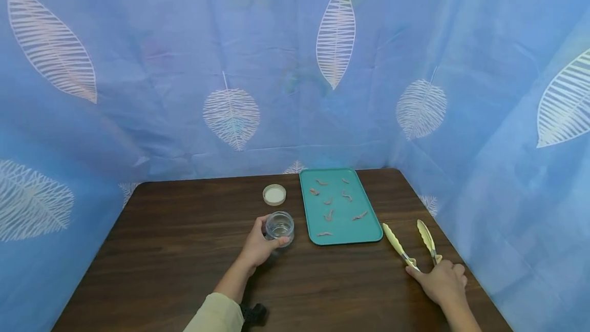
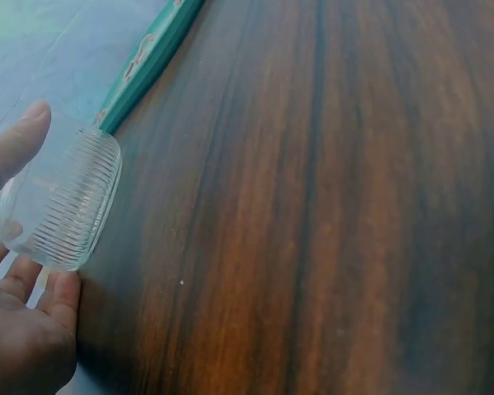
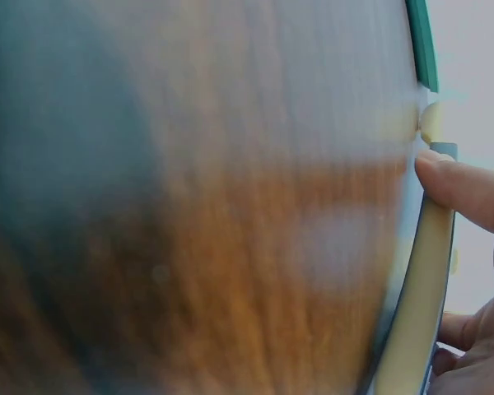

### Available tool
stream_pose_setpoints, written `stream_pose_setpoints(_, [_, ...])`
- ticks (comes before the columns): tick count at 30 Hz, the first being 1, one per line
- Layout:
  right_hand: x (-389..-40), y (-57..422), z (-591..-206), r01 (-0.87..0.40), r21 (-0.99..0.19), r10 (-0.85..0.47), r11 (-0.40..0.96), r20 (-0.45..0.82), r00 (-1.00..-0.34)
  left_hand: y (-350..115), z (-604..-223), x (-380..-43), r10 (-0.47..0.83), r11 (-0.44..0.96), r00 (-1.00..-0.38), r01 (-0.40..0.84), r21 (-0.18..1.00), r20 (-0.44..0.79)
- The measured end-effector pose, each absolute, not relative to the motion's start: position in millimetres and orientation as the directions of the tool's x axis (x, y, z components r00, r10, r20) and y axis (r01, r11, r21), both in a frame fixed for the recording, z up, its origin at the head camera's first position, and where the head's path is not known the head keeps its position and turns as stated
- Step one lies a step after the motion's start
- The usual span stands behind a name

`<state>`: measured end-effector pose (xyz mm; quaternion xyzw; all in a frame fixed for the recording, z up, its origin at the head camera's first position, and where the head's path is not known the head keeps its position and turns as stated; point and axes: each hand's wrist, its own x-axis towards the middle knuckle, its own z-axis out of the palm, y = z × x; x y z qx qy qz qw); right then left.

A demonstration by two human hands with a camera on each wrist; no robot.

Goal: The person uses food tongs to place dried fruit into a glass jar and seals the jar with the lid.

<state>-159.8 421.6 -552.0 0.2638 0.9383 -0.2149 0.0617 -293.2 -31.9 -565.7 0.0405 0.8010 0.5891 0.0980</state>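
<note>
My left hand [image 1: 259, 243] holds a clear round jar [image 1: 279, 225], thumb on its near side and fingers round the left. In the left wrist view, the jar [image 2: 78, 197] shows ribbed walls; its open mouth faces up in the head view. At the right, my right hand [image 1: 445, 282] grips a pair of tongs [image 1: 395, 242] with pale yellow scalloped tips, spread apart over the table. The right wrist view has the thumb against one tong arm [image 3: 420, 288]. Between the hands, beyond them, lies a teal tray [image 1: 343, 232] bearing several small pinkish, worm-like strips [image 1: 359, 215].
A round lid [image 1: 274, 194] with a whitish inside lies behind the jar, left of the tray. Everything rests on a dark wood-grain table [image 1: 184, 250]. Blue cloth [image 1: 286, 55] with white leaf prints hangs behind and along both sides.
</note>
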Motion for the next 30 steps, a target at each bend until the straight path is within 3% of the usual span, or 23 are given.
stream_pose_setpoints(13, [-175.2, 410.2, -532.8, 0.476, -0.455, 0.443, 0.753, -0.184, -0.877, -34.7, -565.5, -293.7, 0.175, 0.328, -0.977, -0.061, 0.943, -0.125])
stream_pose_setpoints(30, [-217.7, 366.7, -521.6, 0.302, -0.407, 0.292, 0.862, -0.088, -0.952, -32.2, -567.3, -293.1, 0.176, 0.284, -0.978, -0.063, 0.957, -0.117])
